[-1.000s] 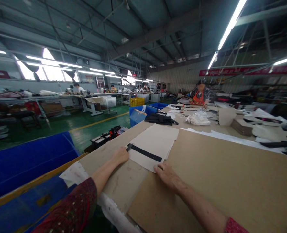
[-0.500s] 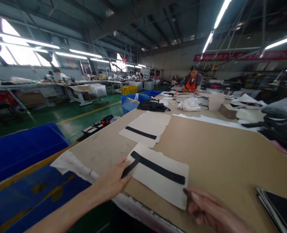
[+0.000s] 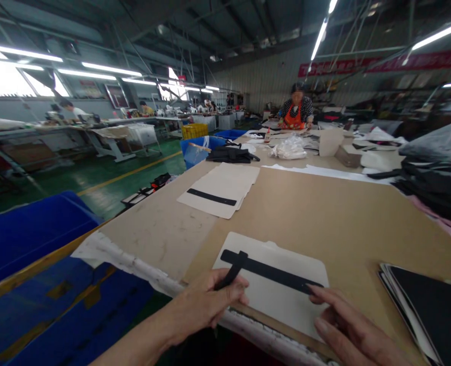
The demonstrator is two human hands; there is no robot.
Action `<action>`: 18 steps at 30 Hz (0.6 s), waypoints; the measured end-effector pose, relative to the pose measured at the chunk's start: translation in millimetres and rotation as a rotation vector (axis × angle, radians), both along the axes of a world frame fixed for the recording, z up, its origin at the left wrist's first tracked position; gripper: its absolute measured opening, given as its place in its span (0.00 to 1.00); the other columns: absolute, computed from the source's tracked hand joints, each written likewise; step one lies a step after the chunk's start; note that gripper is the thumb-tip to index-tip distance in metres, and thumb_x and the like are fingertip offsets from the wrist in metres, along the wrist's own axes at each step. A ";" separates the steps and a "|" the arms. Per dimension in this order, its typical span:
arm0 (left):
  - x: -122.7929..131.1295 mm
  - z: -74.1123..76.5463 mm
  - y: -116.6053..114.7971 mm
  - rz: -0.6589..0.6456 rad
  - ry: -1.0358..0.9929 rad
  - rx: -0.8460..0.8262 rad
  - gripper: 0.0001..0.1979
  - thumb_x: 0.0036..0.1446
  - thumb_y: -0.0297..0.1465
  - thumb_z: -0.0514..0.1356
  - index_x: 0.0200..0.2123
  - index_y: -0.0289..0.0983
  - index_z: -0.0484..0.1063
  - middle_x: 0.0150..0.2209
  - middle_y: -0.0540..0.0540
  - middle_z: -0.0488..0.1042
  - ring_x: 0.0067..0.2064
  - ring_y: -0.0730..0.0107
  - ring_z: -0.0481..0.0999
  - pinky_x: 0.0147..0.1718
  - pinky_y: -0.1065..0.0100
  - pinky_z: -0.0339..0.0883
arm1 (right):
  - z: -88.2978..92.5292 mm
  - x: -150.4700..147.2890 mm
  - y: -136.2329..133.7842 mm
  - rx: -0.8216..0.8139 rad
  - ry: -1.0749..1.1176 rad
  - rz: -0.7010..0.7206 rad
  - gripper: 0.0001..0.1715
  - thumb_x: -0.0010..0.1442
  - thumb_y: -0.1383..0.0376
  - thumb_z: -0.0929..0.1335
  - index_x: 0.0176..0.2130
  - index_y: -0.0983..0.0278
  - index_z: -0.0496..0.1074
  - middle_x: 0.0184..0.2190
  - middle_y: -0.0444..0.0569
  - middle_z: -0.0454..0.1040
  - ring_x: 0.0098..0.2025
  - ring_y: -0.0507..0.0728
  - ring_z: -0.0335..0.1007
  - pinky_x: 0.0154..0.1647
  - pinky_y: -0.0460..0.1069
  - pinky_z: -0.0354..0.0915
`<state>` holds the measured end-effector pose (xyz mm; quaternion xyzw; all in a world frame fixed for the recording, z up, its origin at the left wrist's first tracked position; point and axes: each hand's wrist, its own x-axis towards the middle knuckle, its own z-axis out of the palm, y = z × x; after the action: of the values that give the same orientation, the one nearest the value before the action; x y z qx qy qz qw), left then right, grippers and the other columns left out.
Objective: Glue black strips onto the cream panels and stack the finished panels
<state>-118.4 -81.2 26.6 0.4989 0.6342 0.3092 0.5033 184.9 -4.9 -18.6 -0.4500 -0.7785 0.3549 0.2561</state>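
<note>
My left hand (image 3: 219, 295) is closed on a short black strip (image 3: 233, 272) whose far end lies across a longer black strip (image 3: 274, 273). That longer strip rests on a cream board (image 3: 274, 300) at the table's near edge. My right hand (image 3: 337, 320) has its fingers apart, with the index fingertip at the right end of the long strip; nothing shows in its grasp. Farther back, a stack of cream boards (image 3: 229, 180) carries another black strip (image 3: 212, 197).
A pile of black sheets (image 3: 431, 295) lies at the right. Blue bins (image 3: 30, 223) stand on the left, below the tabletop (image 3: 164, 229). Clear plastic bags (image 3: 289, 147) and dark fabric (image 3: 233, 154) lie farther back. A person in an orange apron (image 3: 294, 118) stands at the far end.
The cream board with its long strip has shifted right and nearer, apart from the stack. My left hand has moved right with the short strip; my right fingertip has come onto the long strip's end.
</note>
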 end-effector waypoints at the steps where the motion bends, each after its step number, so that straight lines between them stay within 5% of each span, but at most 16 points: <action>1: 8.7 2.1 4.8 -0.021 -0.166 -0.060 0.23 0.58 0.50 0.56 0.47 0.38 0.71 0.39 0.45 0.79 0.19 0.79 0.62 0.17 0.74 0.56 | 10.5 -16.9 -5.2 -0.010 0.024 0.026 0.26 0.61 0.52 0.66 0.57 0.52 0.72 0.52 0.52 0.74 0.43 0.60 0.75 0.40 0.51 0.75; 4: 32.4 1.8 14.4 -0.035 -0.446 -0.069 0.25 0.56 0.51 0.60 0.43 0.35 0.70 0.29 0.48 0.76 0.16 0.83 0.53 0.14 0.76 0.44 | 31.5 -59.3 -16.0 -0.046 0.156 0.072 0.29 0.65 0.56 0.63 0.64 0.54 0.62 0.53 0.53 0.71 0.42 0.56 0.74 0.40 0.49 0.74; 10: 55.5 1.8 21.1 -0.092 -0.504 -0.019 0.25 0.57 0.52 0.60 0.26 0.34 0.69 0.17 0.54 0.65 0.15 0.83 0.53 0.14 0.75 0.44 | 33.9 -85.2 -13.9 -0.056 0.307 0.079 0.27 0.68 0.56 0.61 0.64 0.55 0.61 0.47 0.50 0.72 0.40 0.54 0.75 0.40 0.49 0.74; 18: 63.4 -16.6 28.1 0.088 -0.748 -0.116 0.24 0.51 0.52 0.65 0.35 0.37 0.67 0.20 0.56 0.66 0.14 0.84 0.53 0.14 0.76 0.45 | 18.0 -82.8 -10.5 0.621 0.207 -0.072 0.23 0.67 0.66 0.64 0.60 0.57 0.66 0.55 0.54 0.67 0.54 0.57 0.70 0.52 0.51 0.71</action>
<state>-55.0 -53.1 10.0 0.2947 0.4438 0.4548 0.7137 102.1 -15.4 -0.6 -0.3392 -0.8029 0.1351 0.4711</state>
